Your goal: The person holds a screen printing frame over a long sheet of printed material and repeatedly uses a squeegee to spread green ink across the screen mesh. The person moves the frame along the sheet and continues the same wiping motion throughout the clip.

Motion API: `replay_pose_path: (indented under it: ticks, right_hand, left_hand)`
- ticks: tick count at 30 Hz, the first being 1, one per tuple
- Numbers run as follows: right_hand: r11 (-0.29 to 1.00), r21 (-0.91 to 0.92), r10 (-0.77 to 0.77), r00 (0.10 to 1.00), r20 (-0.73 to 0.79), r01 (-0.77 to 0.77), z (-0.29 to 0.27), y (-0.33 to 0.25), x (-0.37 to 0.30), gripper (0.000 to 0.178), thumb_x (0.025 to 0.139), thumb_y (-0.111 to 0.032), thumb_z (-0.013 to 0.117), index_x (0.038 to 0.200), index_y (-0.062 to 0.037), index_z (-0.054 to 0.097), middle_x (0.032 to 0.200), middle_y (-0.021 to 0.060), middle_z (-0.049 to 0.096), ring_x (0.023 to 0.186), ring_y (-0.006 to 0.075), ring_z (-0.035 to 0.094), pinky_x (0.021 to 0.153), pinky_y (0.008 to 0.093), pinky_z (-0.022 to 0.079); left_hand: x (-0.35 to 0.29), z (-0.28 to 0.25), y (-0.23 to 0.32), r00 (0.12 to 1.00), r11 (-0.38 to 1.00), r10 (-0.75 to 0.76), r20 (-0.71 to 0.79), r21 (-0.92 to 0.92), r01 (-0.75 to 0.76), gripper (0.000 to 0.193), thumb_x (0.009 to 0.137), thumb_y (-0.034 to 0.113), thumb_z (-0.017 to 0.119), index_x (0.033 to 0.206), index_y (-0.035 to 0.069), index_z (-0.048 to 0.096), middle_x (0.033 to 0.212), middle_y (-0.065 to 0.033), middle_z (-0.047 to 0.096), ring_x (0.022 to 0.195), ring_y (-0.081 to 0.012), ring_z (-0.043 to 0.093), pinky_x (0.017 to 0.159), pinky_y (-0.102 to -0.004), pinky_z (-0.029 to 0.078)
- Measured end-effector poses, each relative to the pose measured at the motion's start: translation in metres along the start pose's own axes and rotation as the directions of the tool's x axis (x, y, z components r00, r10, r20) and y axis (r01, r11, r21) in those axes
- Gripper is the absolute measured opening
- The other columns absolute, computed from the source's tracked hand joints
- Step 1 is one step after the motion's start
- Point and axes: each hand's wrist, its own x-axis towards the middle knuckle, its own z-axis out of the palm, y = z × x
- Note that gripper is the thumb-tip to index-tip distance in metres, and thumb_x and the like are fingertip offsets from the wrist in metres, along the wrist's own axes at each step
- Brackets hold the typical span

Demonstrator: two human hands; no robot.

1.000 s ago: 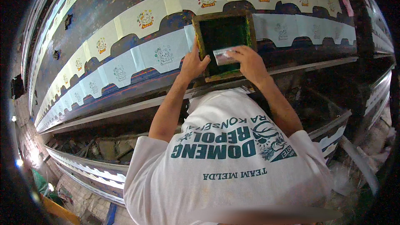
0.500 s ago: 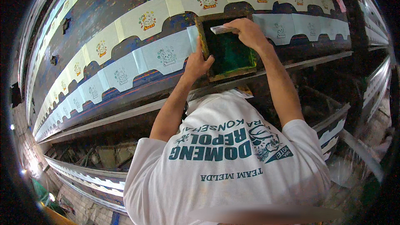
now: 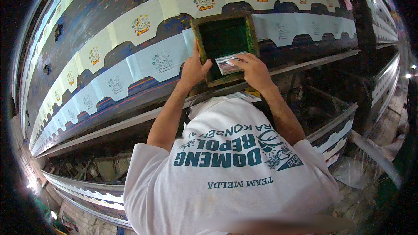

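Left hand [image 3: 194, 72] is half spread, index finger laid along the left side of a wooden screen-printing frame [image 3: 252, 35], thumb by the rim, so it's bracing it rather than wrapped around it. Right hand [image 3: 256, 72] is curled pretty tight over a flat pale squeegee [image 3: 224, 64], which sits just left of those fingers, inside the frame at its near end. Can't make out the right thumb. Left of the left hand there's a run of light blue sheets [image 3: 139, 72] with outline cartoons; beyond both hands, a row of cream sheets [image 3: 174, 11] with colored ones.
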Motion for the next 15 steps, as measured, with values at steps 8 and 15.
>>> replay_pose_path:
  ticks: [8,15]
  right_hand:
    - [0.997,-0.01,-0.075,0.997,0.008,0.076,-0.023,0.022,-0.003,0.049,0.083,-0.002,0.069,0.129,-0.0157,0.077,0.129,0.0071,0.072,0.126,0.03,0.064,0.111,0.0414,0.053]
    - [0.997,-0.016,-0.078,0.997,-0.023,0.078,-0.092,0.113,-0.029,0.05,0.082,0.001,0.069,0.128,-0.015,0.079,0.131,0.0095,0.072,0.125,0.0314,0.065,0.112,0.0431,0.053]
  left_hand:
    - [-0.003,0.0,0.03,0.999,0.997,0.033,-0.02,-0.065,-0.034,0.107,0.093,0.024,0.075,0.171,-0.005,0.007,0.098,-0.0321,0.077,0.083,-0.0489,0.076,0.077,-0.0543,0.061]
    - [0.043,0.076,0.105,1.0,0.999,-0.014,-0.016,-0.038,0.013,0.108,0.092,0.024,0.076,0.171,-0.004,0.008,0.093,-0.0307,0.077,0.079,-0.0486,0.076,0.072,-0.0537,0.061]
